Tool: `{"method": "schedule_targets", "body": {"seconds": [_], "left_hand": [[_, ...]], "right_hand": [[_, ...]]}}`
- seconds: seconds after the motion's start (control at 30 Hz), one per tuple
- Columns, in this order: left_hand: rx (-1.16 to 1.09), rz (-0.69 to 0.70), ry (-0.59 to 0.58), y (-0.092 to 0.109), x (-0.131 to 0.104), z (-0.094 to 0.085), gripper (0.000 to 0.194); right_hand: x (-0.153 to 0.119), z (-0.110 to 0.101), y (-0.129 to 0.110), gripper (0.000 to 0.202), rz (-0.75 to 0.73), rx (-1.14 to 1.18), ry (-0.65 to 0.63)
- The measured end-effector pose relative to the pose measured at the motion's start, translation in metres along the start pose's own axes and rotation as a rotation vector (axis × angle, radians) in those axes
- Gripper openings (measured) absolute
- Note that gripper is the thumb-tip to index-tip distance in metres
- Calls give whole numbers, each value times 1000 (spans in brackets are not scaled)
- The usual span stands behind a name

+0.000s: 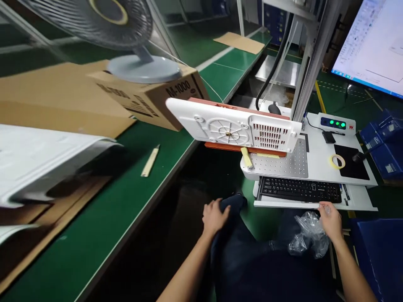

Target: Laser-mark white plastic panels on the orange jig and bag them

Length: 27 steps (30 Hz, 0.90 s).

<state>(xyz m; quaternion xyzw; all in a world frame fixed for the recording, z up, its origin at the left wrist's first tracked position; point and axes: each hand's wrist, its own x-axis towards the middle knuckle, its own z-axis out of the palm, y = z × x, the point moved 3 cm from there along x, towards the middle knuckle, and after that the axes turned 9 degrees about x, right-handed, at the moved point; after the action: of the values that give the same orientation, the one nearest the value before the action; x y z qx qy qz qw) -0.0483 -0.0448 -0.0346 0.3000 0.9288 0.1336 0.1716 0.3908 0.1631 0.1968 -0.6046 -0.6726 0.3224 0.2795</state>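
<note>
One bare left hand hovers half-curled and empty beside a dark-blue trouser leg; the right hand, fingers pinched, holds crumpled, glossy clear plastic film by the white keyboard tray.

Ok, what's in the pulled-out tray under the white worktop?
The tray holds a black keyboard, with slim pen-like items by its right end. Anything further back is covered by the worktop, so I can't see that part.
</note>
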Motion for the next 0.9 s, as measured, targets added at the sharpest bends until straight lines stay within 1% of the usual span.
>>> {"method": "schedule_targets", "body": {"seconds": [0.03, 0.07, 0.1, 0.13, 0.2, 0.3, 0.4, 0.6, 0.8, 0.9], "left_hand": [[22, -5, -79, -1, -9, 18, 59], [30, -8, -133, -2, -16, 32, 58], [33, -11, -165, -1, -22, 42, 58], [39, -15, -182, 0, -25, 48, 58], [46, -26, -201, 0, -27, 55, 60], [42, -28, -212, -2, -25, 57, 60], [36, -27, -205, -6, -25, 58, 59], [40, -52, -168, -10, -30, 57, 57], [26, -51, -154, -3, -26, 51, 55], [-3, -58, -159, 0, -26, 51, 56]], "right_hand": [[-1, 1, 7, 50, -16, -27, 21], [1, 4, 11, 48, -37, -38, 27], [5, 8, 12, 45, -60, -37, 27], [12, 12, 12, 43, -89, -36, 25], [29, 21, 9, 39, -147, -31, 16], [55, 35, 10, 36, -197, -36, -5], [68, 44, 19, 38, -203, -71, -11], [73, 47, 32, 40, -193, -122, -48], [87, 49, 32, 30, -120, -194, -58], [90, 50, 32, 28, -109, -218, -50]]}}
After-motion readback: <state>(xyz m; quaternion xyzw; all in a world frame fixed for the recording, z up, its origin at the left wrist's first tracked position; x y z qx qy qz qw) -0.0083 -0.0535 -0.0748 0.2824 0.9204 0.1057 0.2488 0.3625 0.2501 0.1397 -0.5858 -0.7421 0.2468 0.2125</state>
